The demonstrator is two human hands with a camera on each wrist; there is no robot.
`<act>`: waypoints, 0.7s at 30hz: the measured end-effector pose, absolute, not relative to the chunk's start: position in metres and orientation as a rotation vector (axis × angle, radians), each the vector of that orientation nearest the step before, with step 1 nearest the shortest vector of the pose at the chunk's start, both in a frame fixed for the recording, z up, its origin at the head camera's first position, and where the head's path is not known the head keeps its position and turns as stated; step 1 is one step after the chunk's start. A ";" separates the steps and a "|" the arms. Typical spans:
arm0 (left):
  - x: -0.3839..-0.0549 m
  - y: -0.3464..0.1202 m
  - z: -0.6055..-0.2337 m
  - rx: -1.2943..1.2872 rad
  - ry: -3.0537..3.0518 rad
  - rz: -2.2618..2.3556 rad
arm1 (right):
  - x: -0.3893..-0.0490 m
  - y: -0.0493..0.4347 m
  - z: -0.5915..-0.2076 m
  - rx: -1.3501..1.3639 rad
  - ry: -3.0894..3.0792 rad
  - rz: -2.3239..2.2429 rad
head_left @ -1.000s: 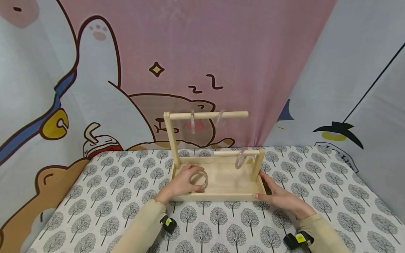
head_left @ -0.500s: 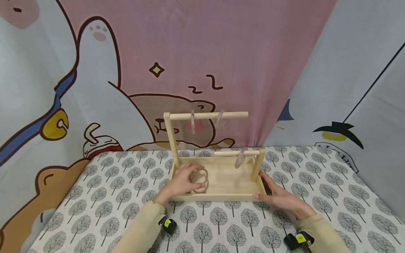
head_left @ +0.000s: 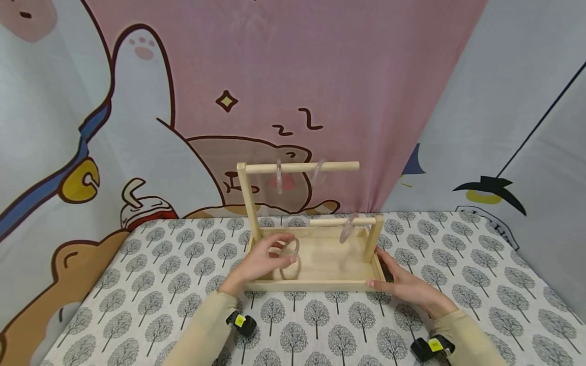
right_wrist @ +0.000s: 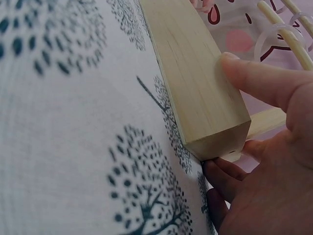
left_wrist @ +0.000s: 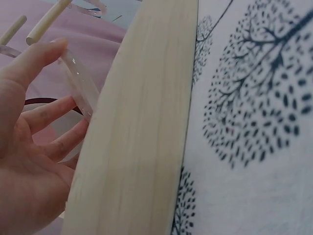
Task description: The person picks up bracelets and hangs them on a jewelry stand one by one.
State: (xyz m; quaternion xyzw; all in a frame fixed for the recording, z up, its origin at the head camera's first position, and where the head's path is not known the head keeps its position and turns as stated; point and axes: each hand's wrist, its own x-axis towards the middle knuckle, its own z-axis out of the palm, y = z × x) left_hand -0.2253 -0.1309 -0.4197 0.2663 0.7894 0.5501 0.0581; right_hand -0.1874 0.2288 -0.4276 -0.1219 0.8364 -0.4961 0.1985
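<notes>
My left hand (head_left: 261, 259) holds a translucent pale bangle (head_left: 296, 247) between thumb and fingertips, just above the floor of a wooden tray stand (head_left: 320, 286). In the left wrist view the bangle (left_wrist: 80, 81) stands on edge behind the tray's front wall (left_wrist: 132, 122). My right hand (head_left: 405, 285) grips the tray's near right corner. Its thumb (right_wrist: 244, 73) lies on the front wall, the other fingers against the right end. Two bangles, one (head_left: 279, 177) left of the other (head_left: 318, 173), hang on the upper bar (head_left: 343, 166). Another bangle (head_left: 348, 229) hangs on the lower bar (head_left: 322, 222).
The tall post (head_left: 249, 203) rises at the tray's left end, the short post (head_left: 373, 239) at its right. A tree-print cloth (head_left: 316, 325) covers the table. Behind it hangs a cartoon-printed curtain (head_left: 366, 76).
My left hand has lifted the bangle slightly off the tray floor and turned it a little. My right hand and the hanging bangles have stayed put.
</notes>
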 end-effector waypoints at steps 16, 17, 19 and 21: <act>-0.225 -0.126 -0.416 0.750 2.389 1.742 | -0.188 0.229 -0.428 -0.336 2.329 -1.398; -0.225 -0.126 -0.415 0.741 2.386 1.754 | -0.188 0.229 -0.428 -0.337 2.336 -1.395; -0.225 -0.124 -0.413 0.726 2.373 1.787 | -0.188 0.229 -0.428 -0.339 2.339 -1.389; -0.225 -0.123 -0.412 0.717 2.356 1.825 | -0.188 0.229 -0.428 -0.342 2.341 -1.385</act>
